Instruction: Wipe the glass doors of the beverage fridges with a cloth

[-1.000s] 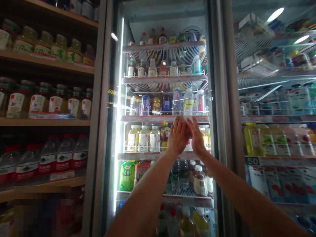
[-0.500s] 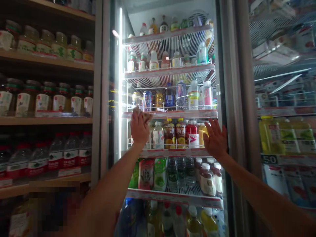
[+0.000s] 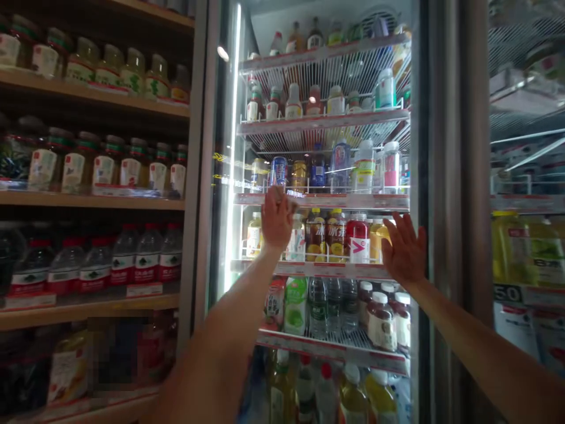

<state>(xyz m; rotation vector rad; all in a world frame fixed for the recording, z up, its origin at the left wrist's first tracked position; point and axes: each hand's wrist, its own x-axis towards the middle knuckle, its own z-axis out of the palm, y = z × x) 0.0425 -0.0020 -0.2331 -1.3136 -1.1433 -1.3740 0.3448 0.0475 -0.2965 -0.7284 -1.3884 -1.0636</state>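
My left hand (image 3: 277, 222) holds a crumpled light-brown cloth (image 3: 291, 205) against the glass door (image 3: 417, 165) of a lit drinks cooler. The hand covers much of the cloth. Farther right, my right hand (image 3: 405, 250) has its fingers spread and its palm toward the same glass, close to the door's right frame. Behind the glass, near my left hand, are a blue can (image 3: 278, 172) and dark iced-tea bottles (image 3: 316, 235) with yellow caps. A red bottle (image 3: 358, 238) stands between the two hands.
Wooden shelves (image 3: 88, 203) on the left carry jars (image 3: 132, 165) and red-labelled water bottles (image 3: 148, 256). A metal door frame (image 3: 454, 176) separates this cooler from another at right, which holds large yellow bottles (image 3: 507, 247). Low down at left, a patch is pixelated.
The view has swung left, so the cooler sits farther right in the picture. My left hand and the cloth have slid slightly right across the glass. My right hand stays about where it was.
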